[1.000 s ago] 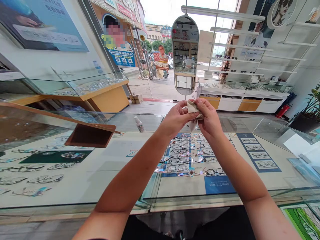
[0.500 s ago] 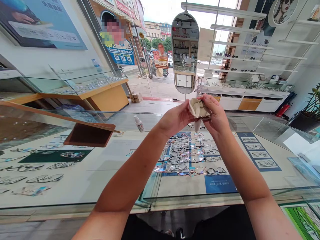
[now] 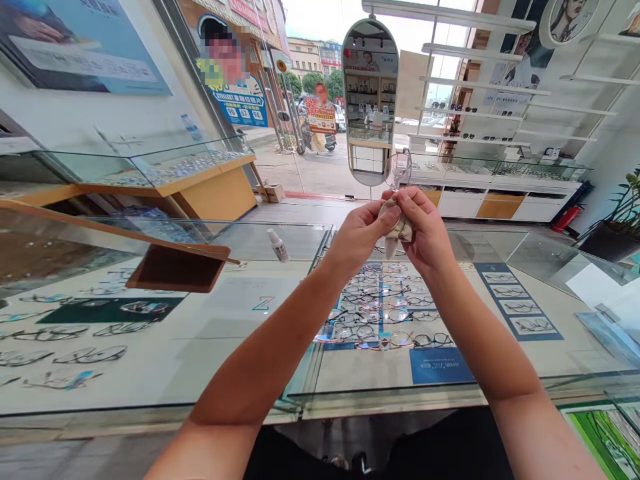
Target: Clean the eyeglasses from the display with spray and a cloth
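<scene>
Where the left hand (image 3: 357,233) and right hand (image 3: 426,227) meet, one pale cloth (image 3: 403,230), bunched; spectacles (image 3: 401,167), round-lensed, projecting at 12 o'clock.
Fingers and thumbs of both hands pinch the cloth, close together above the glass desk (image 3: 360,373); remainder of spectacles hidden. At 6 o'clock, rows of eyeglass frames (image 3: 397,315); at 4 o'clock, one blue panel (image 3: 519,301), four pairs; at 9 o'clock, one white bottle (image 3: 278,245); farther off toward 12 o'clock, one oval mirror (image 3: 371,100).
</scene>
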A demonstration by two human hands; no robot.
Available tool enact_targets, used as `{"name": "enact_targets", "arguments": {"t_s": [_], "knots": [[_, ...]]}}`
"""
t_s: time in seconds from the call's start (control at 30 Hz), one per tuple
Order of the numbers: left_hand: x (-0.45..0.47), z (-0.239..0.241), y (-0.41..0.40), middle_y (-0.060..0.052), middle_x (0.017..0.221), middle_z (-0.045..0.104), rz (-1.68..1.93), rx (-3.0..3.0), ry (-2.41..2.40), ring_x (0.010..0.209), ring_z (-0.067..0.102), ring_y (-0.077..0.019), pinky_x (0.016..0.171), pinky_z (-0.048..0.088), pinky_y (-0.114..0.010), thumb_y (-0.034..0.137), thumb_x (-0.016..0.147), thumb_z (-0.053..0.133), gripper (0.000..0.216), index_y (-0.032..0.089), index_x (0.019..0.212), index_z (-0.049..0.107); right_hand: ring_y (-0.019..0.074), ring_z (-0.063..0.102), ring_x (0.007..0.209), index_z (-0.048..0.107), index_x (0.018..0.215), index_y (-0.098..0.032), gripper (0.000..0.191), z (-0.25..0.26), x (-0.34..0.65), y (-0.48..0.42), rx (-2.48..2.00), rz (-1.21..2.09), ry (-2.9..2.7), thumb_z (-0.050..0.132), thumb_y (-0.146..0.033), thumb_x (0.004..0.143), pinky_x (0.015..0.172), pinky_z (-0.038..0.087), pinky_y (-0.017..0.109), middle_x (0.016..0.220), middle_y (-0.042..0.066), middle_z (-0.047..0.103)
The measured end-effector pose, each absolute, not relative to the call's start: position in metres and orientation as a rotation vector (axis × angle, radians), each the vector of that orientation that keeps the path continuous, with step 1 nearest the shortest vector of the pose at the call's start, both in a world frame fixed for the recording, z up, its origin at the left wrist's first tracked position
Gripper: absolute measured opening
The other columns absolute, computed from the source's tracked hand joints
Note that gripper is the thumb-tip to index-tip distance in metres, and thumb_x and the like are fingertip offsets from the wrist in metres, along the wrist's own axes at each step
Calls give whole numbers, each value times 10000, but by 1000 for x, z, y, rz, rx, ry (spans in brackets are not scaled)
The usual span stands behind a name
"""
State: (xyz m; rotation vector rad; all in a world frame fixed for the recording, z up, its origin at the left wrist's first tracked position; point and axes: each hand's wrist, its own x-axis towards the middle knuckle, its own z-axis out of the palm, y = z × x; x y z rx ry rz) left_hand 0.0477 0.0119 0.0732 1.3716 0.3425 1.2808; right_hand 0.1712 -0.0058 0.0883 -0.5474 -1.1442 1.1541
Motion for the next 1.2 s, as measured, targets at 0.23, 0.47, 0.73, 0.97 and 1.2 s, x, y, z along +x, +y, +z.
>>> {"name": "enact_targets", "arguments": {"t_s": [0.23,0.47,0.73,0.97,1.2], "knots": [[49,71,11,20,801,636,1258,1389,372,780,566,-135,747,464,-282,620,710,921,515,212,941,709,168,682,937,651,777,-270,339,87,172,-3,-543,1170,-1177,872,-521,724,850,585,343,1005,3,760],[44,72,15,-30,872,640,1159,1428,360,938,612,-188,840,501,-318,672,854,765,499,195,992,717,184,682,934,680,802,-278,316,86,178,5,-508,1175,-1161,868,-522,733,842,597,361,943,3,721],[43,73,15,1,770,582,1202,1497,397,727,510,-131,690,444,-286,721,747,845,559,188,775,678,156,671,875,671,777,-274,326,87,177,2,-456,1190,-1155,894,-499,696,831,583,333,942,-9,739],[42,75,16,6,769,659,1176,1460,374,743,572,-114,753,488,-267,632,737,899,502,167,840,740,144,660,856,641,791,-267,378,87,175,1,-492,1191,-1157,902,-518,682,790,569,309,1028,-7,762],[38,76,18,-5,794,709,1135,1417,359,738,612,-115,726,490,-261,563,708,945,470,161,872,764,134,645,811,643,789,-261,339,86,178,1,-458,1234,-1196,884,-492,730,713,543,284,1075,-7,781]]}}
